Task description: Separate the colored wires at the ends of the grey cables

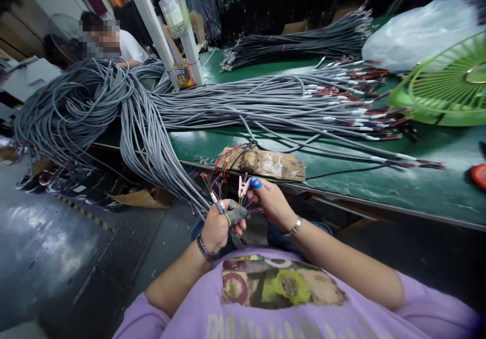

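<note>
My left hand [220, 225], with grey covers on some fingers, is closed around the ends of several grey cables [190, 195]. White bands sit where the grey jackets end, and thin coloured wires [214, 184] fan out beyond them. My right hand [274, 203] has blue tape on a fingertip. Its fingers are pinched together at a small pinkish-white clip-like piece [243, 187], just above red, green and blue wires that spread between my hands. Directly behind is a worn wooden block [269, 164] at the bench edge, with dark and red leads tied to it.
Long bundles of grey cable [235, 101] lie across the green bench [429, 187] and hang over its left edge. A green fan [448, 83] and a plastic bag [417, 35] stand at the right. A white post [152, 25] rises at the back; another person [129, 45] sits beyond it.
</note>
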`<action>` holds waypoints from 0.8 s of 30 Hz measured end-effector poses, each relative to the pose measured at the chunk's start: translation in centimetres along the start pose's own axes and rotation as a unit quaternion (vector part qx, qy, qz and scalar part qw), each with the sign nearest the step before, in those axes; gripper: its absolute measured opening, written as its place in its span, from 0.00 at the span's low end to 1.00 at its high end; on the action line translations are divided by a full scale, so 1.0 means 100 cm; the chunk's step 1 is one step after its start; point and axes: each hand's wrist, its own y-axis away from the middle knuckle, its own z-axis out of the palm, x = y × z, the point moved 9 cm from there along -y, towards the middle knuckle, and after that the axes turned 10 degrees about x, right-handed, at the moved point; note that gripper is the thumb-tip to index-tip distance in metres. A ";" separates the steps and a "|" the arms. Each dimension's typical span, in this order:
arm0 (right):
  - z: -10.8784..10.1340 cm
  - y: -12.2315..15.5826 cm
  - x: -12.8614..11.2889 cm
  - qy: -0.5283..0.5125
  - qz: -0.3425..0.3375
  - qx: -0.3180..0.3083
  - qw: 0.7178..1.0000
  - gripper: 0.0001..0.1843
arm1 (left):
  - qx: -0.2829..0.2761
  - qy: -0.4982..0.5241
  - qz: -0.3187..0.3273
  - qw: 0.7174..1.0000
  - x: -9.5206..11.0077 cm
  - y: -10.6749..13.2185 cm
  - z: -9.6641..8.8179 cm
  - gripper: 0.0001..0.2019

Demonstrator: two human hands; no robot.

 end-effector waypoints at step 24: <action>0.033 0.019 0.025 -0.230 0.248 -0.101 0.936 0.28 | 0.007 -0.028 0.005 1.000 -0.004 0.004 -0.002 0.18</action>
